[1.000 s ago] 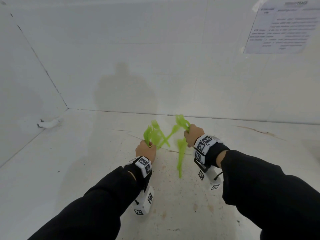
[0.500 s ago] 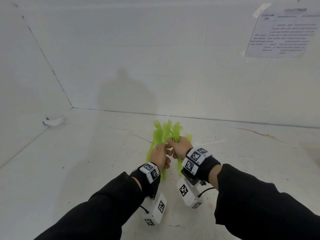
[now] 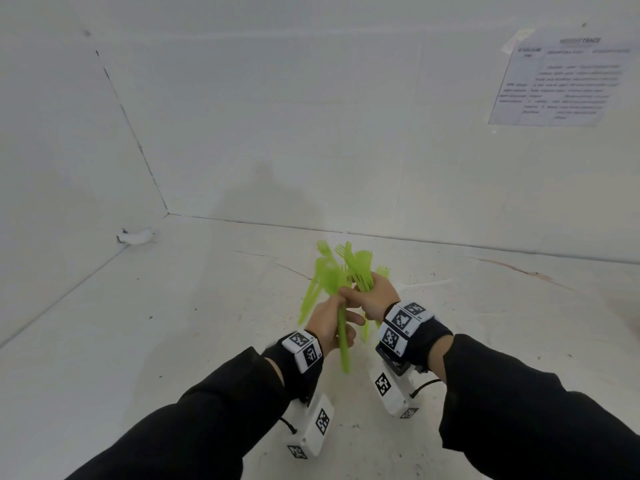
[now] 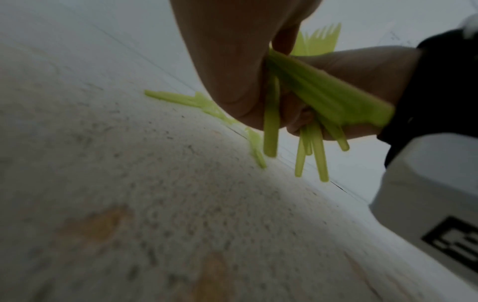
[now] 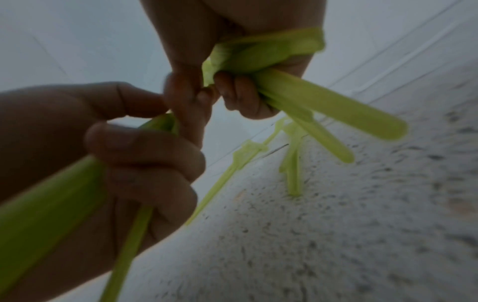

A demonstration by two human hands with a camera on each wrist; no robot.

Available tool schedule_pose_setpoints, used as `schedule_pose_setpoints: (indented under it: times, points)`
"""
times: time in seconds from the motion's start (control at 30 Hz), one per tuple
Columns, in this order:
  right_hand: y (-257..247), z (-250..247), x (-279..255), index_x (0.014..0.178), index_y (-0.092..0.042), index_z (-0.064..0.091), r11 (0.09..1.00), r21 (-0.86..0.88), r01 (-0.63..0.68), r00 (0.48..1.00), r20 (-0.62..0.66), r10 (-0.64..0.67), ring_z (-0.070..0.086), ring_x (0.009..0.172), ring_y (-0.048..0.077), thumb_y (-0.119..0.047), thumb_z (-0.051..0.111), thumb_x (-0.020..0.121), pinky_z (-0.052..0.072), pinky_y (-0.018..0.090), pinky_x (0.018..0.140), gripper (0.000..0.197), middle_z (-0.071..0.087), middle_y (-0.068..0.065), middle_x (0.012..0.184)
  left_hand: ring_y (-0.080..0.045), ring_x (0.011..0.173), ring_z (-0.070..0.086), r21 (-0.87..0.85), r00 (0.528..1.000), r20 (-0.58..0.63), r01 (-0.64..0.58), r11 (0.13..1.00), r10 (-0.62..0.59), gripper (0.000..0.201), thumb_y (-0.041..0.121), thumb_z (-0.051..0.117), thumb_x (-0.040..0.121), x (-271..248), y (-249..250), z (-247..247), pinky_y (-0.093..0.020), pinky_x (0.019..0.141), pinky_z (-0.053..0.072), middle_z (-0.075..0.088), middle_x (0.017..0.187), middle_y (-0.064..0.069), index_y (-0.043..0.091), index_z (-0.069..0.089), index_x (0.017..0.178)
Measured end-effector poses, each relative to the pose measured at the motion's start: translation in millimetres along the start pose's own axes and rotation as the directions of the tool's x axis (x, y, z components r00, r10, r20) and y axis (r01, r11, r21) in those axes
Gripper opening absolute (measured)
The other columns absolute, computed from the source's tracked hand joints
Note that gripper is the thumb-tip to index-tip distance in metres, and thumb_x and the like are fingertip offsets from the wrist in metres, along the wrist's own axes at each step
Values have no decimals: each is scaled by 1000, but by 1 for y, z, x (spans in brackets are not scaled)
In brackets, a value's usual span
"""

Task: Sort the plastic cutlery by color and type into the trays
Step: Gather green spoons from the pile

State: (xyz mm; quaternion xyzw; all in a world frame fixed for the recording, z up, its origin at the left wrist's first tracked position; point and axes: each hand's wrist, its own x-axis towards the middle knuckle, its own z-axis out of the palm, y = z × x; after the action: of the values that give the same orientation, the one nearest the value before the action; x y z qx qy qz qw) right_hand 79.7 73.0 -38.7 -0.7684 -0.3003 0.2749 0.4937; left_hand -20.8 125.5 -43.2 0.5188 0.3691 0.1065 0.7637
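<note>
Both hands full: left hand (image 3: 329, 318) and right hand (image 3: 375, 296) each grip green forks (image 3: 349, 268). More green pieces (image 5: 243, 155) on table. No trays visible, nothing sorted yet.

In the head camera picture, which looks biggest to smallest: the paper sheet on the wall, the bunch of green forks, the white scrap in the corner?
1. Paper sheet, largest.
2. Bunch of green forks, held by both hands.
3. White scrap, smallest.
The sheet hangs farther away, so its true size may be greater still.
</note>
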Motion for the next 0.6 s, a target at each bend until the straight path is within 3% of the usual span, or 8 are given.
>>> schedule_pose_setpoints:
  times: [0.07,0.2,0.27,0.4,0.5,0.6]
  points:
    - [1,-2,-4,92,-16,55,1000,-2,-24,999,25,24,60,66,15,-23,69,82,34,21,48,18,60,-2,70,-14,29,37,-8,1000,-8,4,1000,-4,35,20,27,98,-3,-4,1,-15,41,32,55,47,-1,8,57,85]
    - [-3,-4,-13,88,-14,56,978,193,-82,994,87,66,43,30,2,-9,63,87,31,18,42,8,51,-11,36,-16,30,39,-64,999,18,39,997,-38,38,19,23,97,-12,-7,5,-14,43,32,58,49,-3,6,56,83]
    - [-3,-4,-17,87,-16,58,982,174,-71,995,87,57,41,33,6,-12,64,86,30,18,41,8,51,-10,39,-16,31,37,-75,999,27,49,996,-47,37,18,23,95,-17,-7,6,-15,44,30,56,46,-3,6,55,79]
    - [-3,-5,-26,95,-18,56,997,44,-61,996,72,58,38,47,13,-24,63,86,30,21,41,13,51,-3,62,-13,28,30,-79,1000,-20,10,997,-12,34,21,25,96,-23,-12,10,-12,41,27,41,40,0,8,51,77]
    - [-3,-6,-35,104,-15,49,978,186,-93,994,74,80,35,51,14,-13,50,91,30,24,46,14,46,2,71,-12,30,31,-152,995,-92,-40,988,27,27,16,29,95,-22,-13,13,-16,43,26,40,43,1,9,51,82]
    - [-1,-6,-43,104,-13,53,975,214,-59,996,85,41,36,49,14,-8,47,91,30,23,43,15,45,3,65,-12,32,36,-158,991,-117,-80,984,61,26,14,31,94,-23,-14,15,-15,42,27,45,47,0,9,51,78]
